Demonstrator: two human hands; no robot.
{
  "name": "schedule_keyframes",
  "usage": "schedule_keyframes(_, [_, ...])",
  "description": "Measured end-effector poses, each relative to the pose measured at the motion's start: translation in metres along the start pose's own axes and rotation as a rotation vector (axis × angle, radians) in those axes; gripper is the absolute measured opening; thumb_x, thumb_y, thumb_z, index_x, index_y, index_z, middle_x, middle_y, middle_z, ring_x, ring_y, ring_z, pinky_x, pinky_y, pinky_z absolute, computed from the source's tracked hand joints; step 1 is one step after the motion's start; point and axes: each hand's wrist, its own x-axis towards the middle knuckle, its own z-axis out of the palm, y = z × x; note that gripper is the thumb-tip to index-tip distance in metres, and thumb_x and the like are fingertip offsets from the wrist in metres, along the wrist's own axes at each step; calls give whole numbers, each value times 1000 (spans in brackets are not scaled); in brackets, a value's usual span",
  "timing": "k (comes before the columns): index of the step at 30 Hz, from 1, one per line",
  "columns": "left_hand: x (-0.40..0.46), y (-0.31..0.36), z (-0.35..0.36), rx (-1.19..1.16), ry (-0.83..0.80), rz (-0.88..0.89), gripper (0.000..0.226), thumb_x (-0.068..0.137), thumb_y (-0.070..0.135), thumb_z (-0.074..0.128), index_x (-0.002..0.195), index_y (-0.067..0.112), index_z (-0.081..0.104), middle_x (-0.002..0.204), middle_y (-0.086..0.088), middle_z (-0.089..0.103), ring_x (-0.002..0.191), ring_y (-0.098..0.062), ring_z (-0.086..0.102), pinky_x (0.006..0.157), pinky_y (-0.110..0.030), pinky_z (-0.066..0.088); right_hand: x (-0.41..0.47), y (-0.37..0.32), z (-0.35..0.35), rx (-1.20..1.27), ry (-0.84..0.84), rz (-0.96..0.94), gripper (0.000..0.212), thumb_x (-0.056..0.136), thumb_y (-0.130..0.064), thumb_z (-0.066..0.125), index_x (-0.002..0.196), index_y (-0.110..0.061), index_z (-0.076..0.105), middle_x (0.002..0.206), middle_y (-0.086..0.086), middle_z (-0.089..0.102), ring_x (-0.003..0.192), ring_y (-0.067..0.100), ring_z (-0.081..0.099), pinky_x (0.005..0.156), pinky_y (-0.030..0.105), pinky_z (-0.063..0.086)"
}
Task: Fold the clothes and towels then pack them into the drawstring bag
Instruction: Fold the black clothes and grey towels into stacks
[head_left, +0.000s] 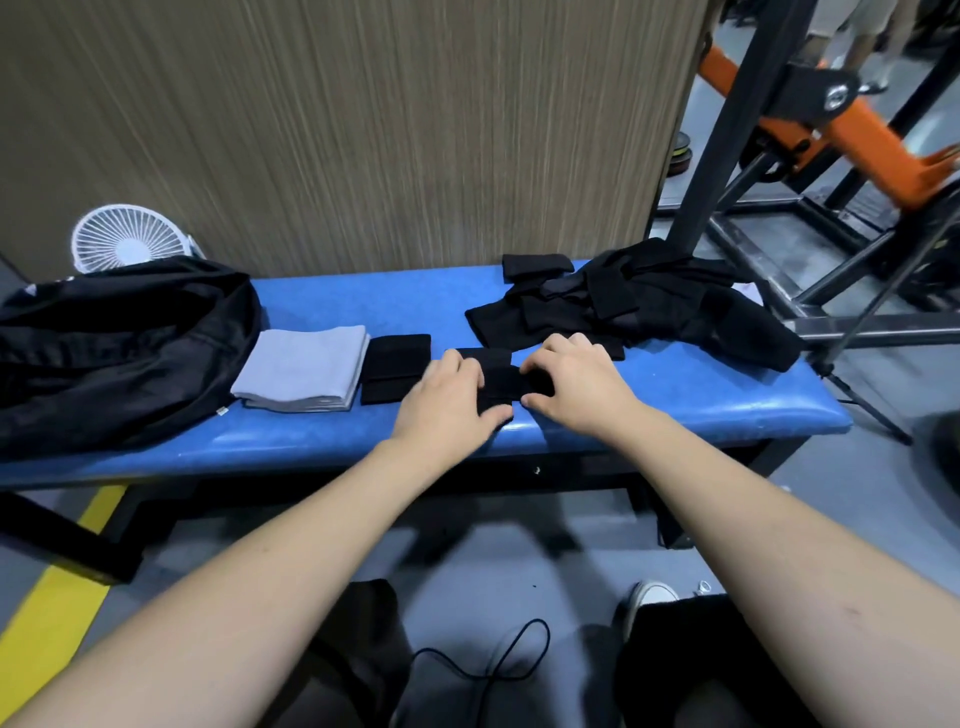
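Note:
On the blue padded bench a small black cloth lies near the front edge. My left hand holds its left end and my right hand pinches its right end. To the left lie a folded black cloth and a folded grey towel stack. The black drawstring bag slumps at the bench's left end. A heap of unfolded black clothes covers the right end, with a small folded black piece behind it.
A white fan stands behind the bag against a wood-grain wall. A black and orange gym frame rises at the right. A black cord lies on the grey floor by my shoe.

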Motion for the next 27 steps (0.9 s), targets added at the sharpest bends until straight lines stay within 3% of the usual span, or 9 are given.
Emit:
schedule_keyframes(6, [8,16,4,147,-24,-45,74,74,74,64,115,14,50,116,-2,45,110,-19,47,78,-30,41,-3,5,-2,168,-62,10,36,82,-38,75,114,-25,65,110,-9,51,98,16,39,91,32,41])
schedule_keyframes(10, [13,23,2,160,-17,-31,39,95,45,54,115,12,52,118,-8,50,108,-25,51,79,-36,47,-6,8,-2,234,-75,10,34,80,-31,78,110,-23,66,108,-7,52,98,18,40,89,31,42])
schedule_keyframes(13, [17,23,-3,130,31,-34,21,99,26,45,106,9,55,109,-9,57,91,-27,54,69,-34,39,-7,8,-2,263,-64,22,37,81,-30,78,114,-22,65,111,-3,55,104,21,43,92,33,42])
schedule_keyframes(15, [17,20,-8,20,56,-68,17,99,22,43,97,8,54,96,-8,61,80,-27,53,64,-35,38,-8,5,-2,275,-32,9,38,83,-32,77,116,-21,64,113,-2,57,105,21,44,94,33,42])
schedule_keyframes(18, [15,16,-16,-369,71,-165,16,97,24,47,92,12,56,82,-2,63,72,-21,56,61,-34,42,-6,-2,-4,310,41,-40,37,86,-30,74,119,-20,62,118,-2,58,107,21,47,98,37,42])
schedule_keyframes(20, [16,13,-16,-658,72,-232,12,96,24,50,92,15,57,85,2,63,73,-16,57,70,-32,49,-4,-6,-6,372,87,-49,39,87,-27,72,123,-21,59,122,-2,55,112,20,49,100,37,43])
schedule_keyframes(23, [18,9,-16,-1046,101,-328,6,97,14,50,97,19,53,99,-8,62,89,-22,65,84,-37,59,-1,-10,-6,457,122,-49,43,89,-26,69,130,-27,55,126,-5,51,117,16,49,105,36,43])
schedule_keyframes(25, [16,4,-16,-1130,83,-347,21,95,3,46,103,23,47,97,-11,60,87,-20,65,84,-37,60,-1,-11,-5,471,65,-36,44,91,-27,67,133,-31,54,127,-5,50,120,17,47,106,35,41])
schedule_keyframes(27, [13,-5,-17,-969,16,-316,31,92,0,42,105,27,49,84,-6,59,74,-16,61,80,-36,60,-1,-12,-3,432,-25,-39,47,91,-27,67,136,-35,54,129,-2,49,121,20,45,107,34,37])
